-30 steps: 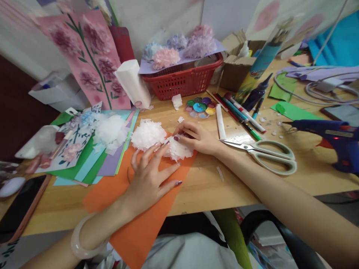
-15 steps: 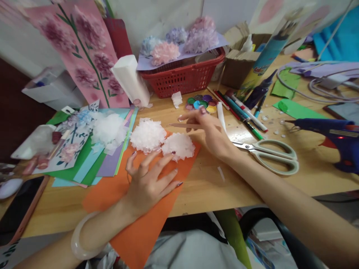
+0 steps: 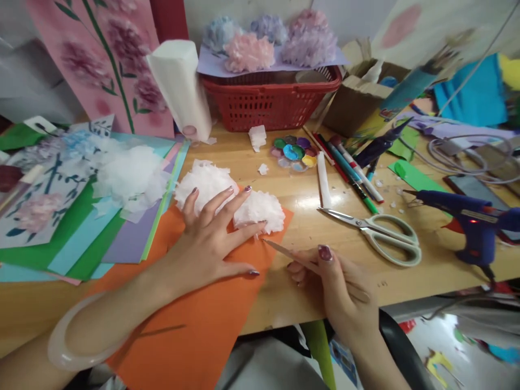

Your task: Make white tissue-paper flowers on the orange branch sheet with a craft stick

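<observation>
My left hand (image 3: 203, 238) lies spread with fingers apart over the orange paper (image 3: 219, 325). Its fingertips rest on two ruffled white tissue-paper flowers, the larger one (image 3: 203, 181) at left and the smaller one (image 3: 262, 211) at right. My right hand (image 3: 339, 287) is closed around a slim brownish pointed stick (image 3: 290, 253). The stick's rounded back end shows below the palm. Its tip points left, close by the lower edge of the smaller flower; whether it touches cannot be made out.
Scissors (image 3: 377, 233) lie right of the flowers, with a blue glue gun (image 3: 463, 216) beyond. Behind stand a red basket (image 3: 272, 103), a paint palette (image 3: 294, 151) and several pens (image 3: 355, 173). White tissue (image 3: 132, 179) and coloured sheets (image 3: 125, 238) lie at left.
My right hand has moved down towards me with the stick, from behind the flowers to their lower right. My left hand stays spread over them. The camera view has shifted.
</observation>
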